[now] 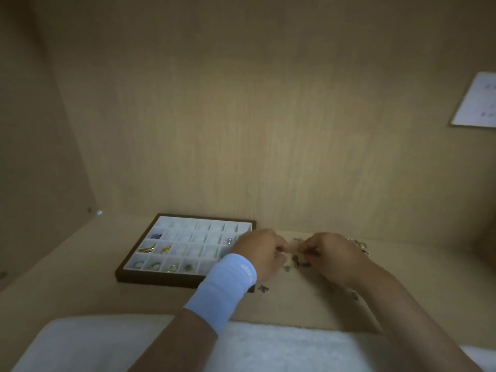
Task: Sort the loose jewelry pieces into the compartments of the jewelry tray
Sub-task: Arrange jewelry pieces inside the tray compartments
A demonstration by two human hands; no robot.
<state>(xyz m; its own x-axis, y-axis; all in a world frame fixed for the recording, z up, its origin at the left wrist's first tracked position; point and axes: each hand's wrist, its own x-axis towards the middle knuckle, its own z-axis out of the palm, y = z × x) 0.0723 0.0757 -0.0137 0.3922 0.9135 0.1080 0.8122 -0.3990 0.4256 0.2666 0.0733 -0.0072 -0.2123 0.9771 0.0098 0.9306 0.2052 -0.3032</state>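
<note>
marks on the paper sheet (475,103) too blurred to read.

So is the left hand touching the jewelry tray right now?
Cannot tell. In the head view the left hand and its white wristband overlap the jewelry tray at its right edge, but whether they rest on it or hover above is unclear.

left hand (259,252): bare, no rings discernible | left wrist: pale blue elastic wristband (224,288), ribbed cuff form, small white logo near hand-side edge, logo illegible | left forearm: unsleeved | right hand (332,252): bare | right wrist and forearm: unsleeved, no band
</note>
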